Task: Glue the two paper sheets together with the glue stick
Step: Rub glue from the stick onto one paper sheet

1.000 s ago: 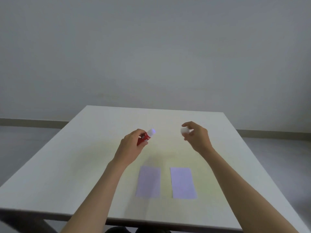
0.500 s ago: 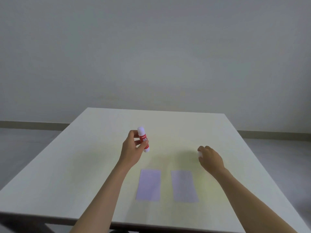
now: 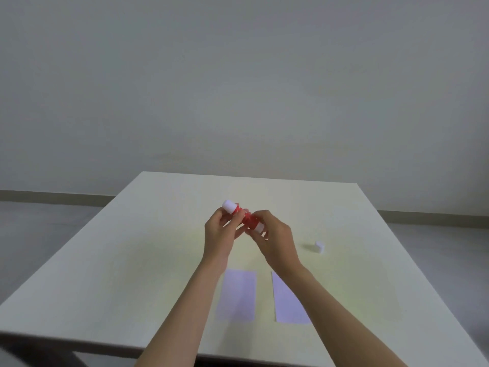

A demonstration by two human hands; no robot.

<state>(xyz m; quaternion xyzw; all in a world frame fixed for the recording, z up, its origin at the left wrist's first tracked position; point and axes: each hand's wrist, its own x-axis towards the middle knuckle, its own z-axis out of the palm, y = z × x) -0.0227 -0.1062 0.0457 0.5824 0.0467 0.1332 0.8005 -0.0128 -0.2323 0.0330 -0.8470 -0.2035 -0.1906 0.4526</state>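
Nearest, two pale lilac paper sheets lie flat and side by side near the front edge of the desk (image 3: 111, 260), apart from each other with a strip of bare surface between them. The left sheet (image 3: 236, 295) shows whole; the right sheet (image 3: 287, 303) is partly covered by the right forearm that crosses above it.

Beyond the sheets, both hands meet in the air over the middle of the desk, closed on the glue stick (image 3: 244, 218) from either end. The left hand (image 3: 221, 233) has its fingers curled round the upper part of the red tube, just below the white end that points up and away to the left. The right hand (image 3: 275, 237) pinches the lower white end between thumb and fingers (the very tip of that end is hidden by the fingers). So the stick lies tilted between the two grips, clear of the desk.

Off to the right of the hands, well apart from them, a small white cap (image 3: 319, 246) stands alone on the desk.

Farther back there is only the plain grey wall (image 3: 238, 88) and a strip of floor.
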